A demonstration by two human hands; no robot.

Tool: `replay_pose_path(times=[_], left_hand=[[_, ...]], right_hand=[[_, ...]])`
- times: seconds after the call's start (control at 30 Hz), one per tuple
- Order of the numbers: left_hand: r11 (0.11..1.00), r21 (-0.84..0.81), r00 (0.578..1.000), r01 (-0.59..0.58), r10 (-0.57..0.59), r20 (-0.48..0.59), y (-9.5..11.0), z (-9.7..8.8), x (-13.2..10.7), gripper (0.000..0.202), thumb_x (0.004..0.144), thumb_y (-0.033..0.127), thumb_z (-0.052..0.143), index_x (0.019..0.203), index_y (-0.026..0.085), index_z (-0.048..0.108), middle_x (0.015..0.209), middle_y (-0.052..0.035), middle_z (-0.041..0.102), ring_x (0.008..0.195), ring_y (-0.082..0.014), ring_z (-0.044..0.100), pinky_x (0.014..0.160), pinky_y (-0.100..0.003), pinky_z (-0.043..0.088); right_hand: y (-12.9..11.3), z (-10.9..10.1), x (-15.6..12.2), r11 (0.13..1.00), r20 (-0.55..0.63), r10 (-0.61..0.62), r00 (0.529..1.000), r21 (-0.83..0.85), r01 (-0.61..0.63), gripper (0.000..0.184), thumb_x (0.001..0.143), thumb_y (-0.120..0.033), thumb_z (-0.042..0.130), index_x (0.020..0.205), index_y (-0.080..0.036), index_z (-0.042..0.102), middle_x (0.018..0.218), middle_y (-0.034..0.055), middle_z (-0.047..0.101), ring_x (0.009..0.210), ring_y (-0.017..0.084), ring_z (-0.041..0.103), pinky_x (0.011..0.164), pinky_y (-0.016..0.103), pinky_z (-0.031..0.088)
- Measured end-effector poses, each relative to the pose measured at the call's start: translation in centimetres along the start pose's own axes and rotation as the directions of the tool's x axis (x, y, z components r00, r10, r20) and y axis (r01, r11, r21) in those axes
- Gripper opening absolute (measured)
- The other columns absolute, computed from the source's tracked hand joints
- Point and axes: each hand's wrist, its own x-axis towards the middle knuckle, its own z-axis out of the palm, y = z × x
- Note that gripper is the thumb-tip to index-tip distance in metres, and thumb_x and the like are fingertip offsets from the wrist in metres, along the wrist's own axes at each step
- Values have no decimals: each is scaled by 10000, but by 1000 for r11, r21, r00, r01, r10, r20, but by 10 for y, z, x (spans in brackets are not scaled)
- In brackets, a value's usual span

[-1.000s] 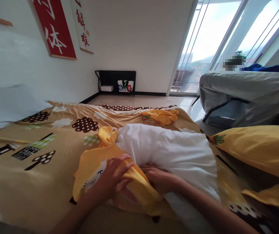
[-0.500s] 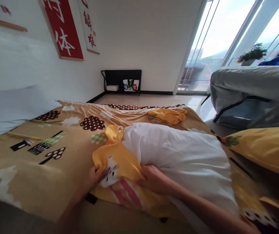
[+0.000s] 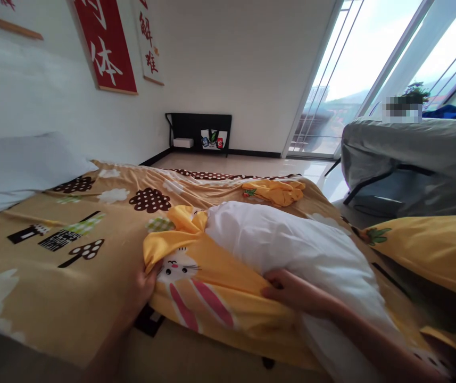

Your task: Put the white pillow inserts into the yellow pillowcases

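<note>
A yellow pillowcase (image 3: pixel 212 266) printed with a white rabbit face and pink ears is drawn partway over a white pillow (image 3: pixel 291 239). My left hand (image 3: pixel 144 284) is closed on the pillowcase's left end beside the rabbit face. At the edge where yellow cloth meets white pillow, my right hand (image 3: pixel 291 290) grips the pillowcase, its fingers pinched on the fabric. The right half of the pillow lies bare, and its left end is hidden inside the cloth. Both rest on a tan patterned bedspread (image 3: pixel 116 271).
Another crumpled yellow cloth (image 3: pixel 278 191) lies toward the bed's far edge. A yellow pillow (image 3: pixel 431 250) is at the right. White pillows (image 3: pixel 20 165) sit at the left by the wall. Beyond the bed are a grey covered table (image 3: pixel 407 143) and a black low shelf (image 3: pixel 199 125).
My right hand has moved right along the pillow, pulling the pillowcase edge with it. The yellow cloth is stretched wider and the rabbit print lies flatter. My left hand has shifted slightly left.
</note>
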Motion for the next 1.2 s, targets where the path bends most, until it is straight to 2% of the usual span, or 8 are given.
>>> replay_pose_path(times=[0.3, 0.47, 0.6, 0.73, 0.83, 0.97, 1.1, 1.2], left_hand=[[977, -140, 976, 163, -139, 167, -26, -35, -19, 637, 489, 597, 767, 953, 194, 599, 897, -94, 726, 827, -285, 689, 674, -351, 573], [960, -96, 883, 263, -199, 426, -46, -71, -47, 513, 580, 677, 690, 740, 190, 678, 618, -33, 674, 750, -248, 671, 656, -300, 553], [958, -97, 878, 270, -203, 434, -50, -64, -66, 535, 556, 696, 688, 746, 196, 711, 702, -54, 713, 747, -243, 672, 664, -299, 543], [877, -142, 766, 460, -310, 563, -43, -41, -80, 623, 533, 729, 677, 822, 178, 649, 643, -59, 690, 487, -196, 618, 436, -278, 472], [796, -298, 791, 527, -332, 514, -35, -23, -88, 573, 581, 726, 661, 716, 179, 560, 564, -5, 617, 376, -116, 512, 355, -223, 375], [861, -336, 913, 382, -295, 281, -24, -9, -80, 531, 676, 691, 619, 781, 170, 607, 559, -2, 606, 532, -155, 603, 483, -241, 477], [950, -176, 965, 257, -244, 92, -16, 0, -57, 555, 753, 635, 572, 1053, 171, 620, 912, -114, 716, 983, -289, 659, 766, -376, 550], [987, -70, 980, 147, -135, 149, -12, 5, -48, 529, 848, 590, 452, 1117, 159, 599, 986, -158, 705, 1153, -321, 581, 884, -461, 511]], right_hand=[[-12, 5, -31, 986, -23, -142, 990, 84, 144, 364, 894, -510, 415, 740, -192, 501, 674, -27, 434, 625, 107, 368, 523, 218, 294], [-18, 7, -27, 987, -135, -133, 982, -110, 119, 318, 870, -416, 449, 642, -194, 444, 584, -45, 400, 564, 96, 335, 508, 229, 263], [-21, 5, -20, 974, -176, -137, 975, -205, 100, 249, 857, -374, 453, 697, -201, 534, 596, -31, 508, 557, 107, 409, 518, 238, 294], [-31, 4, -13, 929, -289, -211, 934, -355, 100, 173, 856, -338, 466, 849, -228, 599, 663, -9, 610, 588, 142, 523, 563, 263, 356], [-55, 3, -7, 789, -288, -502, 815, -539, 296, 160, 889, -277, 459, 889, -222, 609, 798, 37, 647, 732, 170, 577, 673, 292, 402], [-111, 4, 15, 405, 53, -774, 631, -725, 557, 256, 949, -197, 386, 827, -189, 611, 832, 59, 650, 791, 167, 561, 738, 306, 384], [-162, 19, 63, 162, 315, -737, 598, -776, 609, 191, 898, -110, 458, 840, -156, 634, 828, 61, 676, 850, 181, 579, 776, 315, 385], [-178, 42, 101, 96, 437, -660, 611, -758, 645, 154, 862, -130, 524, 824, -143, 673, 817, 72, 698, 807, 190, 610, 723, 305, 402]])
